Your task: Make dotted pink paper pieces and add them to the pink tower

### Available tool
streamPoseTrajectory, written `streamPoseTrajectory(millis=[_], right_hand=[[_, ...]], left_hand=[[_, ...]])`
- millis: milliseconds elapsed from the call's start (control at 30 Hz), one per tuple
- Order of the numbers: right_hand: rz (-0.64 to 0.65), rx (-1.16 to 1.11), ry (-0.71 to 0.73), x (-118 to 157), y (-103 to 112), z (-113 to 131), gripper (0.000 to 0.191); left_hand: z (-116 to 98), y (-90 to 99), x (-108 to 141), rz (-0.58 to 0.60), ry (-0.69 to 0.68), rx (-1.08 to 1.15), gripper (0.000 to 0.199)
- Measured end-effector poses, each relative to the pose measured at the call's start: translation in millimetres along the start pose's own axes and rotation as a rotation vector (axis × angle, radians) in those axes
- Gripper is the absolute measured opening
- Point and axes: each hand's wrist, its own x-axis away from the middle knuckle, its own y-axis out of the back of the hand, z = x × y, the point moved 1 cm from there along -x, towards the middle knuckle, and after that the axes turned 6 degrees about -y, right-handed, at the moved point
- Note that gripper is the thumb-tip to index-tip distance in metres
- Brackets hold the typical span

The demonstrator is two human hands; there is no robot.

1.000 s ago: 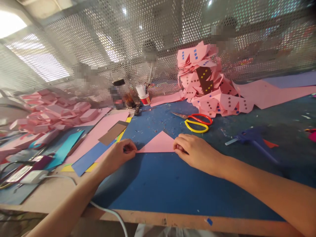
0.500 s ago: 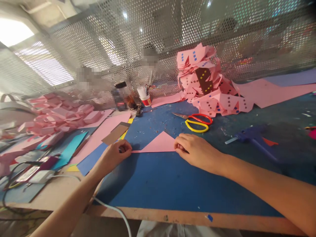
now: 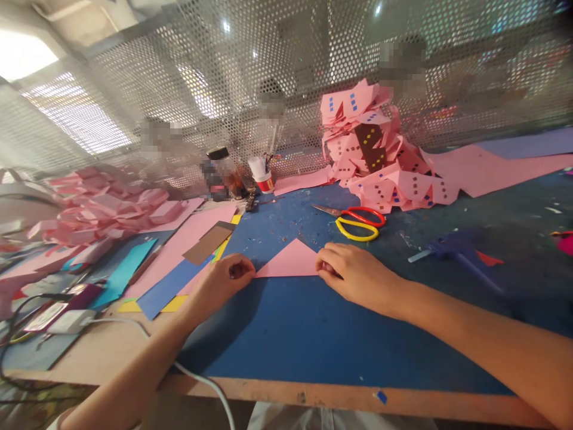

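Note:
A piece of pink paper with a triangular peak lies on the blue mat between my hands. My left hand is closed in a pinch at the paper's left end. On its right end my right hand also pinches, fingers curled, hiding that edge. Scissors with one red and one yellow handle rest just beyond my right hand. Beside my left hand are strips of blue paper and brown paper.
Folded pink paper with coloured squares is heaped at the back. A blue glue gun lies to the right. Pink paper pieces pile up on the left, near a white cable. A white-and-red cup stands behind.
My left hand has slid right along the paper's lower edge, nearer the triangular peak. My right hand has stayed in place.

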Motion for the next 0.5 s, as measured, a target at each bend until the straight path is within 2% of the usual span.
streamPoseTrajectory(millis=[300,500], right_hand=[[0.006,-0.001,-0.007,0.4,-1.3,-1.2,0.011],[0.006,0.011,-0.008,-0.3,-2.1,-0.7,0.010]], left_hand=[[10.1,0.6,0.7,-0.015,0.021,0.031,0.014],[8.1,1.3,6.8,-0.094,0.031,0.010,0.010]])
